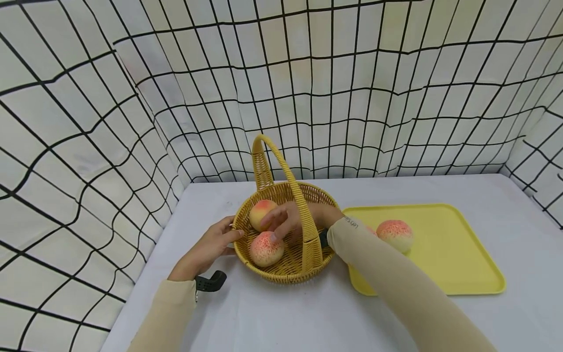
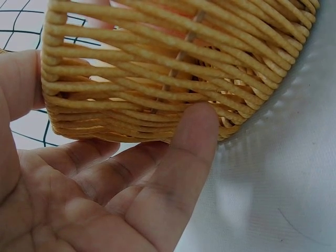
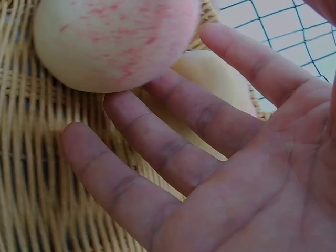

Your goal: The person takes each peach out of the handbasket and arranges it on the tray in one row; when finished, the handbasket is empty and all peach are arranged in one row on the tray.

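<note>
gripping the left rim of a round, golden-yellow wicker basket [image 1: 286,279] with the left hand [image 1: 214,244], thumb at the rim and fingers against the outer wall. set beneath the tall arched wicker handle [image 1: 286,168], inside the basket: the right hand [image 1: 290,221], fingers loosely extended and wrapped round nothing. lying in the basket's left half: a pale, round peach with pink speckles [image 1: 267,249] and, just beyond, an orange-yellow peach with a red blush [image 1: 263,215]. placed leftward and nearer the body from the right hand, the speckled one, at the fingertips (touching or only just beside, hard to tell). nearer to both peaches: the right hand, with the left kept outside the wall. mattering most for any next movement, as judged here: the handle's line, running from far left to near right, between the right fingers and the flat yellow tray [image 1: 466,264]. resting on that tray, to the right on the white surface [image 1: 272,318]: a pink-topped pale peach [image 1: 394,234], partly hidden by the right sleeve [image 1: 387,274].
</note>
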`<state>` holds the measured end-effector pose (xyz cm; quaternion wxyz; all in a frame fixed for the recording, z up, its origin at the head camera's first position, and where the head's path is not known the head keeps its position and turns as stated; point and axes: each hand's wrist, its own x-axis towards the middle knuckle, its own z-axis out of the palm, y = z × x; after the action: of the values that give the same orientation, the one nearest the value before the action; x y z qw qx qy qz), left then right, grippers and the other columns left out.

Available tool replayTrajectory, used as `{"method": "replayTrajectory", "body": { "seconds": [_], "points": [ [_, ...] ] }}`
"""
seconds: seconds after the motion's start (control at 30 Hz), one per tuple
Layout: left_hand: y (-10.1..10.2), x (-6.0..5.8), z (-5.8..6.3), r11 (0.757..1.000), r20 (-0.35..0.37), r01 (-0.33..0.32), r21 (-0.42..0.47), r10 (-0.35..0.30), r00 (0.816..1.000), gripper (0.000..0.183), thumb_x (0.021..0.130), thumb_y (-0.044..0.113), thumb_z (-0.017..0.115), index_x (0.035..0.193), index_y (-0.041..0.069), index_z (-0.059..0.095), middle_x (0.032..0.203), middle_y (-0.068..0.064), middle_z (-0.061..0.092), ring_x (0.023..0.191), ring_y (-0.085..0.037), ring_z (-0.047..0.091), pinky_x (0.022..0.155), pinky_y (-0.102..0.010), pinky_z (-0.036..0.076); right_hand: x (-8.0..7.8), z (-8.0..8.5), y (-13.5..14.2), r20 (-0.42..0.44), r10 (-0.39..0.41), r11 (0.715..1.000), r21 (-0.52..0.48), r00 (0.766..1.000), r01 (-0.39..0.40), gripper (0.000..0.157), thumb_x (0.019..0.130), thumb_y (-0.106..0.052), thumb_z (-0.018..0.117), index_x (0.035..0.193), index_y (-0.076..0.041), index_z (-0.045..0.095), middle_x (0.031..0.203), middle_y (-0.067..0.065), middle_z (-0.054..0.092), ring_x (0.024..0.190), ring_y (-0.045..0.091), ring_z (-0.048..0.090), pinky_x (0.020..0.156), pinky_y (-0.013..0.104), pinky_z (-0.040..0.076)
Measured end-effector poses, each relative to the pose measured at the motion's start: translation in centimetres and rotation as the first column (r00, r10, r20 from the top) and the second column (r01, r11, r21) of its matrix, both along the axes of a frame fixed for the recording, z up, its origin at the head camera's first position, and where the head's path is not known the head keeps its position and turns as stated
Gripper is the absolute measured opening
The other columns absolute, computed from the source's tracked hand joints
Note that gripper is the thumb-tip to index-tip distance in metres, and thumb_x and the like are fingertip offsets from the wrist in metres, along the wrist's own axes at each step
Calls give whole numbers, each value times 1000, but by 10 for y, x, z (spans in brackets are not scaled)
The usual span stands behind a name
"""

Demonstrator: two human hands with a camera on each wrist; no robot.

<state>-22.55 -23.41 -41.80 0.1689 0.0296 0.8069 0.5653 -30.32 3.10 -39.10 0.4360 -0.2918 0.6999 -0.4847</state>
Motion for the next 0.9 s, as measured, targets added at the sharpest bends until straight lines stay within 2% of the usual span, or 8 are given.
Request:
{"method": "replayTrajectory", "body": {
  "seconds": [0.2,0.33,0.5,0.67,0.9],
  "points": [
    [0,0,-1,1000,0,3,12,-3,1000,60,109,17,50,162,0,27,156,-29,44,134,-41,56,97,-47,59,2,-7,-8,23,52,998,31,998,-52,67,84,-6,79,148,-6,58,136,2,64,120,16,59,96,37,58],
    [0,-1,-1,1000,-2,3,15,-3,1000,60,109,17,50,162,1,27,156,-29,44,133,-41,56,96,-47,59,1,-11,-12,38,66,997,47,997,-68,72,81,-1,81,148,-8,58,137,3,61,119,19,59,96,36,58],
    [0,0,-1,1000,-1,1,14,0,1000,60,109,17,50,162,0,27,155,-29,44,133,-41,57,96,-46,60,0,-14,-14,-42,94,993,73,995,-91,75,76,-3,87,145,-10,61,134,0,62,117,17,60,98,31,55],
    [1,0,0,1000,1,-3,16,3,1000,61,109,17,50,162,0,27,156,-30,44,134,-42,56,96,-46,60,1,-13,-14,-125,121,990,92,985,-110,69,74,-7,89,139,-13,67,128,-3,66,114,13,61,98,27,53],
    [0,0,0,1000,-2,-1,16,1,1000,61,108,17,50,162,-1,27,156,-30,43,134,-43,56,95,-46,60,4,-13,-14,-157,128,991,63,979,-119,58,75,-10,86,131,-13,71,122,-2,69,111,12,61,96,26,54]
  ]
}}
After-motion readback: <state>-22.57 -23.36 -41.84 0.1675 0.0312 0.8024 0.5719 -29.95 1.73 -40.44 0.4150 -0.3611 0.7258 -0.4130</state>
